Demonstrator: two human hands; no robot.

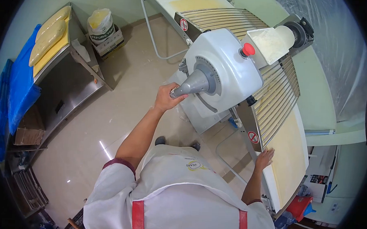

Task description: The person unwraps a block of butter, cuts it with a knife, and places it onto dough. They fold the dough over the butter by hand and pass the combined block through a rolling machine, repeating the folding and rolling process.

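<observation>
We close our left hand around the grey lever handle that sticks out from the dial on the side of the white dough sheeter; the fingers wrap the end of the handle and the thumb lies along it, so the hand is clamped on it. Our right hand lies flat and open, fingers together and stretched out, resting on the near edge of the conveyor belt, just beside the pale dough sheet spread along that belt. The hand touches the belt edge; whether the fingertips reach the dough we cannot tell.

Above the right hand a wire guard slopes over the belt, with a round warning sticker at its lower corner. On top of the machine a red button sits next to a white flour tray, which holds white flour. A second guard and more dough lie on the far belt beyond the machine.

Well apart to our left stands a steel table. On it, a yellow tray carries two long pale slabs of dough, one beside the other. Blue plastic sheets hang over the table's left end. On the floor near the table's far corner, a cardboard box holds an open flour bag.
</observation>
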